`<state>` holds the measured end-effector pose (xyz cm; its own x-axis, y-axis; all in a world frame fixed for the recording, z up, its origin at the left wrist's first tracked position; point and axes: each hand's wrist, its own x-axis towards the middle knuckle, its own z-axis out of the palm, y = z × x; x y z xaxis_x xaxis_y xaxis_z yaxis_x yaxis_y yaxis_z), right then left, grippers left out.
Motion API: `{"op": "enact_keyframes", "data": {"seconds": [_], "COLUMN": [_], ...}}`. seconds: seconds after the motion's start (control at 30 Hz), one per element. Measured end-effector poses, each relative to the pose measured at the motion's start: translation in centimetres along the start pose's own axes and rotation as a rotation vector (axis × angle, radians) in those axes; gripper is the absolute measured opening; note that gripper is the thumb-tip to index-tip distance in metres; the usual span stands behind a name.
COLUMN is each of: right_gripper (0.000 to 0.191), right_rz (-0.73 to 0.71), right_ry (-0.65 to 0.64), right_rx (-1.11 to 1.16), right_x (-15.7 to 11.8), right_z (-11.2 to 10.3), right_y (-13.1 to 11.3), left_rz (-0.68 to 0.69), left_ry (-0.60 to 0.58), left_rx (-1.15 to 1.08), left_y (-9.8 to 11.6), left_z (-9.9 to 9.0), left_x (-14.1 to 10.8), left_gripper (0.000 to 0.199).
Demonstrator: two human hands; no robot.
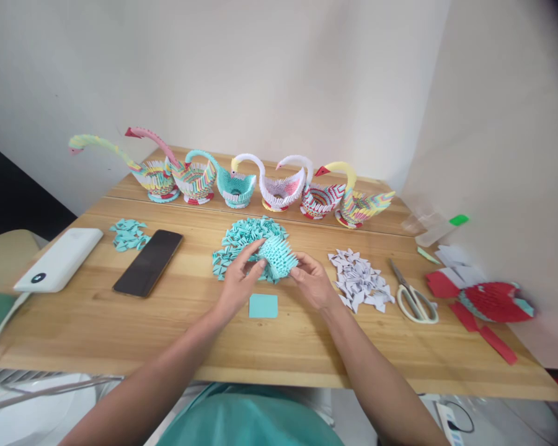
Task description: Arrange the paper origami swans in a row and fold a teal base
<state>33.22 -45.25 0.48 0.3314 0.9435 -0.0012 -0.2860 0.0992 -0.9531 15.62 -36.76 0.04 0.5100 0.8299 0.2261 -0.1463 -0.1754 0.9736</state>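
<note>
A rounded teal piece built of many folded paper bits [278, 255] is held between my two hands above the table's middle. My left hand [242, 272] grips its left side, fingers curved and thumb near its lower edge. On the right side, my right hand [310, 277] pinches the edge with thumb and fingers. Behind and left of the held piece spreads a pile of loose teal folded papers [242, 234]. A flat teal paper rectangle [263, 306] lies just in front. White folded pieces [360, 280] are heaped right of my right hand.
Several paper swans [235, 186] line the table's back. Left are a black phone [149, 263], a white power bank [65, 260] and a small teal pile [129, 235]. Scissors [415, 298], a red paper fish [495, 301] and a green-capped bottle [434, 233] sit right.
</note>
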Motion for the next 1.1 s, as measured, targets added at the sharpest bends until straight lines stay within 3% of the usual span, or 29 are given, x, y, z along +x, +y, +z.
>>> {"op": "enact_keyframes", "data": {"seconds": [0.3,0.57,0.93,1.1], "right_gripper": [0.039,0.046,0.054,0.061], "right_rz": [-0.024,-0.065,-0.127,-0.193], "right_ry": [-0.071,-0.082,-0.094,-0.072], "right_rx": [-0.084,-0.198,-0.359,-0.487], "right_x": [-0.2,-0.2,-0.1,-0.4], "right_z": [0.2,-0.1,-0.7,-0.1], "right_y": [-0.1,-1.7,-0.8,-1.5], "left_rz": [-0.107,0.052,0.264,0.277], "left_ry": [-0.058,-0.078,-0.173,-0.152], "left_rx": [-0.069,-0.003,0.279,0.312], "left_y": [-0.2,-0.2,-0.1,0.2], "left_z": [-0.2,-0.1,-0.7,-0.7], "left_x": [0.2,0.3,0.3,0.3], "left_gripper": [0.071,0.063,0.059,0.054]}}
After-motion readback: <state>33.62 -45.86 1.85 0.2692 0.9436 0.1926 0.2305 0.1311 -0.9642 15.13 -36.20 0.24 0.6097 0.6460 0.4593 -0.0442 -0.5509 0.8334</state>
